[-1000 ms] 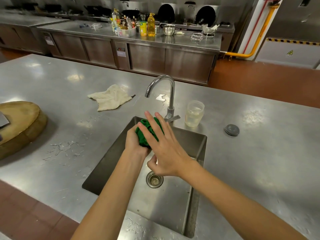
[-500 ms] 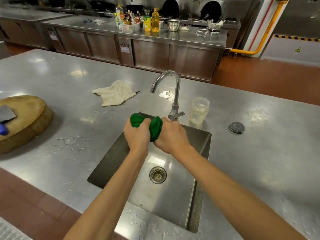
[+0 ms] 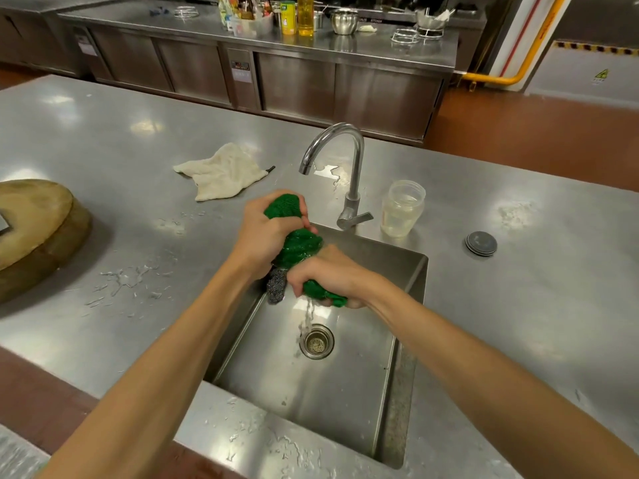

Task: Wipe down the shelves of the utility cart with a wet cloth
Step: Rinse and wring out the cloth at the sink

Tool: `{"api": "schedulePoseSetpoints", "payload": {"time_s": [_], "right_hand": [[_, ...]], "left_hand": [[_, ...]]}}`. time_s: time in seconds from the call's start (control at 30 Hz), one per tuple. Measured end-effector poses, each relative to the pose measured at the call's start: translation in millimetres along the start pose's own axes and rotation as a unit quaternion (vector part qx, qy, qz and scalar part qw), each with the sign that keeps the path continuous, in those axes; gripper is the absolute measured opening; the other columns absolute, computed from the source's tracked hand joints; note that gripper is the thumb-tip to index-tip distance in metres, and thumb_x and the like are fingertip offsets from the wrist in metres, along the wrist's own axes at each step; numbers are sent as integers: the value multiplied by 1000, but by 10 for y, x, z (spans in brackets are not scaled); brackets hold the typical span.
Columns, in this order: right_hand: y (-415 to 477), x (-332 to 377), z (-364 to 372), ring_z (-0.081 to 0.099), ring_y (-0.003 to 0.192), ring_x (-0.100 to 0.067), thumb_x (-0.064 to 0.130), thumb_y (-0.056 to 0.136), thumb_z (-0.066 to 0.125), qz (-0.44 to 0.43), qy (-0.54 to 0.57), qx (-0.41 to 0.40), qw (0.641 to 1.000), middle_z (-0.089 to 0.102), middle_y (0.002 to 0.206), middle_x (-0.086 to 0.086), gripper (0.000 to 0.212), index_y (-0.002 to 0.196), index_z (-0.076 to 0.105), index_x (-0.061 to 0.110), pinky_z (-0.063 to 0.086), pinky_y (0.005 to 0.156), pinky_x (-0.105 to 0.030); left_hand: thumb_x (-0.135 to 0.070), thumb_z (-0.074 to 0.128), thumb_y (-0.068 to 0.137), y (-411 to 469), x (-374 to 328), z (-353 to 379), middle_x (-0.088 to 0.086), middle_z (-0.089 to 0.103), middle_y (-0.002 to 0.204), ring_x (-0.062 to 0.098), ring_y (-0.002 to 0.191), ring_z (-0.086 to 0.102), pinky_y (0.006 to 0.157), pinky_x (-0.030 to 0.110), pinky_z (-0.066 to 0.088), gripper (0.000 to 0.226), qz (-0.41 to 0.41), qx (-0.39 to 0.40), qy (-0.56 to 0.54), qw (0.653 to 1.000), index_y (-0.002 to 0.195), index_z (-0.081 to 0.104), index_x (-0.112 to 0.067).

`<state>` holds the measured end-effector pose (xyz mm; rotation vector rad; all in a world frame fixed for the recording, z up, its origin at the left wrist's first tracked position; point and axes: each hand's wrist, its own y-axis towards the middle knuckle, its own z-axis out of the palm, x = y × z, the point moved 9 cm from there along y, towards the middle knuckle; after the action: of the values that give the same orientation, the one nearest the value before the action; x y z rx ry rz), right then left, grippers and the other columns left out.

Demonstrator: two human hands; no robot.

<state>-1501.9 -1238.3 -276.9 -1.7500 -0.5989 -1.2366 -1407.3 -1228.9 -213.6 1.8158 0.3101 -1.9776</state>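
Now wringing. Cloth (image 3: 299, 245) over far-left part of sink (image 3: 276, 375), twisted into rope; long axis runs far-left to near-right. Left hand (image 3: 266, 233) grips far end, right hand (image 3: 332, 271) grips near end; fingers (image 3: 303, 212) curled tight round cloth, neither hand nearer. Water (image 3: 307, 316) streams toward drain (image 3: 316, 341). Count: one green cloth, one white rag (image 3: 224, 172) on table, one scourer (image 3: 276, 286), one tap (image 3: 345, 160), one jar (image 3: 401, 209), two hands. Cart not in view; judged wiping not yet begun.

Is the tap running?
No, nothing falls from the tap spout; the only stream drips from the green cloth gripped by left hand and right hand over the sink.
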Motion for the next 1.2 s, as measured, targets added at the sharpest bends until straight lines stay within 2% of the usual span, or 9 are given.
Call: {"api": "schedulePoseSetpoints", "payload": {"time_s": [0.17,0.33,0.47,0.67,0.8,0.9,1.03,1.13,1.2], "right_hand": [[154,-151,133,36,43,-15,0,56,59,33,112,79,990,38,64,-7,24,75,48,9,21,37,-19],[196,-136,223,33,43,-9,-1,64,47,48,190,168,966,37,54,3,16,70,43,13,13,35,-15],[243,-117,273,20,44,-8,-1,66,43,46,259,224,938,33,51,5,17,72,43,15,12,36,-14],[266,-57,359,16,49,-9,-1,61,51,53,357,326,874,40,49,6,21,72,49,17,12,37,-13],[208,5,400,19,50,-9,2,62,68,45,390,406,825,46,52,5,26,75,50,16,16,36,-12],[269,-77,295,22,48,-6,-1,64,59,50,359,349,864,43,52,5,22,73,49,17,13,35,-14],[356,-187,-76,36,56,-8,7,78,71,30,247,140,958,47,65,0,18,80,55,14,20,36,-16],[210,-175,-301,56,61,-7,17,83,76,7,227,49,973,62,75,1,18,96,64,13,38,44,-16],[69,-179,-396,66,73,-10,30,79,77,2,199,20,980,69,83,2,31,104,66,17,51,57,-24]], "left_hand": [[14,55,65,190,154,86,6,58,64,24,58,61,63,32,54,24,-33,78,-37,996,70,58,-10],[11,54,66,319,261,216,6,53,63,23,58,57,63,33,51,22,-70,142,-97,983,72,51,-9],[13,52,66,440,315,313,5,51,62,22,56,56,64,34,51,24,-82,181,-130,971,70,51,-11],[3,62,63,529,321,457,2,51,63,19,56,59,63,34,56,20,-75,234,-201,948,69,55,-15],[4,61,65,541,331,522,0,53,63,17,56,59,63,32,56,20,-80,249,-245,933,68,57,-16],[4,61,66,550,420,534,-1,55,64,15,57,59,63,31,56,21,-101,237,-249,934,70,58,-17],[7,66,65,657,608,372,6,61,77,22,70,64,78,39,55,25,-127,143,-177,965,82,60,-11],[-5,72,74,640,639,205,15,72,102,34,98,70,98,48,54,30,-130,65,-94,985,103,67,-5],[-13,71,77,561,617,161,17,72,117,35,110,69,97,44,55,45,-141,47,-71,986,121,65,-6]]}}
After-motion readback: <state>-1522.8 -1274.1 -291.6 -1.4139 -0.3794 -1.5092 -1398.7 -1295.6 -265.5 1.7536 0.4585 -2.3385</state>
